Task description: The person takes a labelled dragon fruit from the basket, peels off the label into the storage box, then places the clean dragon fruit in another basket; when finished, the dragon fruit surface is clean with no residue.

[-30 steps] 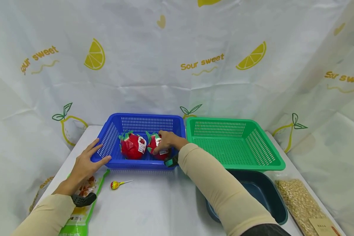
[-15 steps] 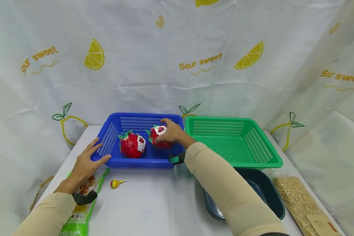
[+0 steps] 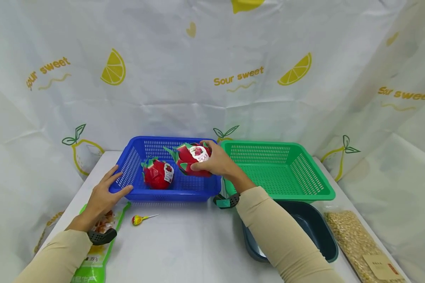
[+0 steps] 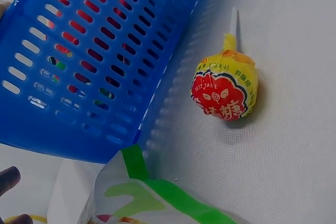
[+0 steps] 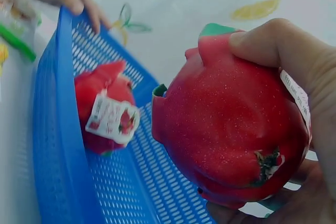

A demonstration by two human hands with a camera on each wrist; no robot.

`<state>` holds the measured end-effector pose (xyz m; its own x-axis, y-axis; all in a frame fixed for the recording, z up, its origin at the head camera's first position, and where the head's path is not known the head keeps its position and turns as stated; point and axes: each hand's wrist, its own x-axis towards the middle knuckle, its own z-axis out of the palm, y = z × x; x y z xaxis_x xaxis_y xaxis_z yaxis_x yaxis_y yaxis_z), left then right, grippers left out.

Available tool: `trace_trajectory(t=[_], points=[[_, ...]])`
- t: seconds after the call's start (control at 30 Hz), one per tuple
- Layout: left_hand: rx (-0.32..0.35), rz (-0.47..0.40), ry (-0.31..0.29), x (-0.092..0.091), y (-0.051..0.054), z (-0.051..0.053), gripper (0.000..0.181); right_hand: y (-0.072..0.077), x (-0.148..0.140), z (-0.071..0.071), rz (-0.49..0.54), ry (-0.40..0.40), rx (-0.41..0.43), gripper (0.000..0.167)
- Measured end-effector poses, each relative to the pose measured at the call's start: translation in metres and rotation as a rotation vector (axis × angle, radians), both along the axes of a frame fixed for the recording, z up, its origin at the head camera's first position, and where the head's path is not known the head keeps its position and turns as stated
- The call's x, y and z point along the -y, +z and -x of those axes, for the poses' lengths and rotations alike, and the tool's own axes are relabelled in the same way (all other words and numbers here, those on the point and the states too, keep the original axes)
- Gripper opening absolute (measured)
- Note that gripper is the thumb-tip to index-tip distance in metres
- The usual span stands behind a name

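Note:
My right hand (image 3: 217, 159) grips a red dragon fruit (image 3: 189, 159) with green leaf tips and a white label, held up over the right side of the blue basket (image 3: 184, 195). In the right wrist view the thumb lies on top of this dragon fruit (image 5: 231, 114) and fingers curl beneath it. A second dragon fruit (image 3: 157, 174) sits in the left part of the basket. At the basket's left front corner rests my left hand (image 3: 102, 196), its fingers spread and thumb along the rim. The left wrist view has the basket wall (image 4: 89, 51) close by.
A green basket (image 3: 269, 173) stands right of the blue one, with a dark blue basin (image 3: 301, 220) in front. A bag of pale grains (image 3: 357, 239) lies at the right edge. A yellow-red lollipop (image 3: 137, 219) and a green-edged packet (image 3: 95, 261) lie at left front.
My right hand has lifted the right dragon fruit from the basket floor and moved it up and slightly right. The left hand has stayed at the basket's corner.

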<state>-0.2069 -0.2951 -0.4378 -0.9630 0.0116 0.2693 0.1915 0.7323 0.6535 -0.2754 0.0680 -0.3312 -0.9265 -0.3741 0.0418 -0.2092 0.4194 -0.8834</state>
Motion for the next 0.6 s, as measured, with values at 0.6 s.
trace_trajectory(t=[0.6], points=[[0.006,-0.005,0.0,0.0,0.002,-0.002,0.079,-0.014,-0.032,-0.089,0.297,0.096,-0.131,0.083]])
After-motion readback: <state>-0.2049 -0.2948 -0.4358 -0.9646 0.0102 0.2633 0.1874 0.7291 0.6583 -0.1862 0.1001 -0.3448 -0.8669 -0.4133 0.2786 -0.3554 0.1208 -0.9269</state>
